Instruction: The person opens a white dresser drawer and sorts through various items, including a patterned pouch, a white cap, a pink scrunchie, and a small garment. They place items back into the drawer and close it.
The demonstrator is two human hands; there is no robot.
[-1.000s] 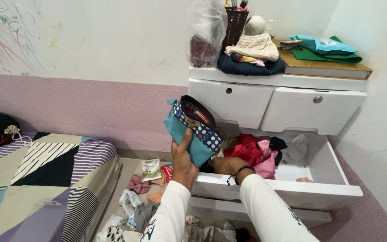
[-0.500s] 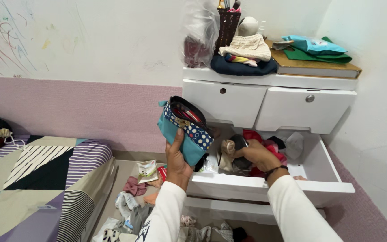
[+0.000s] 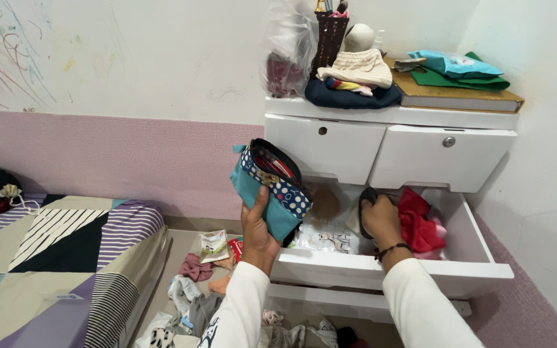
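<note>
In the head view, the left hand (image 3: 257,233) grips an open teal pouch (image 3: 269,187) left of the open drawer (image 3: 394,270). The right hand (image 3: 380,219) presses red cloth (image 3: 417,225) rightward inside; better to lift gently, keeping the pouch upright.

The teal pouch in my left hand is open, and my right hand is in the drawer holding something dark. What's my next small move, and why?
Probably lift the right hand with the dark item across to the pouch. The left hand holds it open-mouthed beside the drawer, and red clothes are pushed aside.
</note>
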